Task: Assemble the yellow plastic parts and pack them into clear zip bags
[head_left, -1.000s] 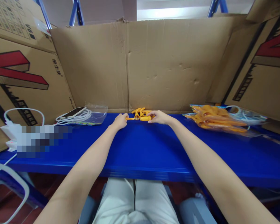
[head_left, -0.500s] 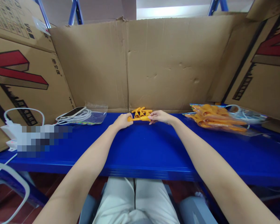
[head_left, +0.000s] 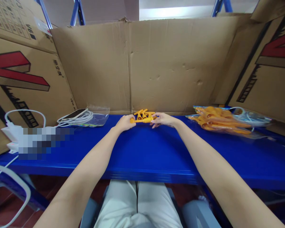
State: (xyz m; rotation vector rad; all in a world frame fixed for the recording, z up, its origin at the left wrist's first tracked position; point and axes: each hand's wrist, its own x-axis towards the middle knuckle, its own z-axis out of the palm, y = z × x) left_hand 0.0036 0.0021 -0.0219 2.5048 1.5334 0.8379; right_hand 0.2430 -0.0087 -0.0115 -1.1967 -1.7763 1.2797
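Note:
My left hand (head_left: pixel 124 122) and my right hand (head_left: pixel 163 119) meet far back on the blue shelf (head_left: pixel 142 148). Between them they hold a small orange plastic part (head_left: pixel 142 120) with a threaded rod, each hand pinching one end of it. Just behind it lies a small heap of loose orange parts (head_left: pixel 143 113) against the cardboard wall. Both arms are stretched out forward over the shelf.
A clear bag of orange parts (head_left: pixel 218 122) lies at the right, white cables beside it. At the left are a phone with a coiled white cable (head_left: pixel 76 116) on a clear bag and a white charger (head_left: pixel 10 134). Cardboard walls (head_left: pixel 171 63) close off three sides.
My left hand slid right along the threaded rod toward my right hand, so the two hands now sit closer together on the orange part. The part lifted slightly off the shelf.

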